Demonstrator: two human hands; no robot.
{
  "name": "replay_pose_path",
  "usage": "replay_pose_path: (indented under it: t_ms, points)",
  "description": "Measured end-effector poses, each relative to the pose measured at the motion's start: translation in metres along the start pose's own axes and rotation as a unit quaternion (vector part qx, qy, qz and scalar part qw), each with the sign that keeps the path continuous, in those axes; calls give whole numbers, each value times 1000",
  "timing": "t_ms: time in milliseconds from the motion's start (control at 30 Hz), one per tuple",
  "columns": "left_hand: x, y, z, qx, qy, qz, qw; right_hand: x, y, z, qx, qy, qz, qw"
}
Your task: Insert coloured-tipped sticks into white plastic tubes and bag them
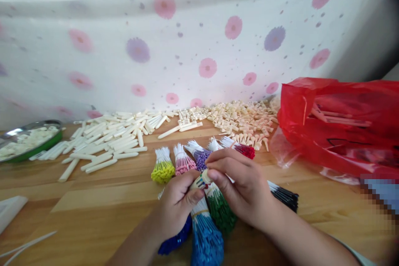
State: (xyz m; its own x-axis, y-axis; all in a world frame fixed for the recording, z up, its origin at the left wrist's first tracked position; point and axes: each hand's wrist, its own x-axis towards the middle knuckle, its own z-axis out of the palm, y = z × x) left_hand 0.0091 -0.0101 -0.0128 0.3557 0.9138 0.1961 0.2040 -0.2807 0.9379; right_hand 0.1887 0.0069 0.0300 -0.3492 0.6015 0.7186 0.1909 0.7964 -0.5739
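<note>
My left hand (177, 203) and my right hand (241, 187) meet over the wooden table (93, 203). Both pinch one small cream plastic piece (201, 181) between thumbs and fingertips. Under and around the hands lie bundles of thin sticks with coloured ends: yellow (162, 167), pink (182, 161), purple (199, 156), red (241, 148), green (220, 208), light blue (205, 237), dark blue (176, 239) and black (285, 196).
Several cream tubes (106, 143) are piled at back left, and small cream comb-like parts (240, 120) at back centre. A metal dish with a green rim (29, 139) stands far left. A red plastic bag (339, 124) lies right. A flowered cloth (187, 50) hangs behind.
</note>
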Motion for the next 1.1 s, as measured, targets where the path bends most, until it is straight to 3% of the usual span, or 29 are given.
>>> replay_pose_path:
  t_ms: [167,267,333,467,767,867,1000,1100]
  points:
    - [-4,1,9,-47,20,-59,997,3,11,5,59,-22,52,997]
    - [-5,-2,15,-131,7,-91,987,2,14,10,138,6,109,984]
    - [-6,-3,19,-189,-15,-101,977,0,16,14,242,24,164,956]
    - [-5,-7,26,-306,-19,-95,947,-6,21,25,422,6,259,869]
    - [-2,-4,34,-438,27,-132,889,-4,12,41,542,38,367,755]
    - [-1,0,34,-473,43,-123,871,-7,14,42,534,17,330,778]
    - [-1,3,30,-501,33,-133,854,-11,22,35,472,15,234,850]
    - [0,3,26,-508,17,-150,848,-9,26,25,375,25,209,903]
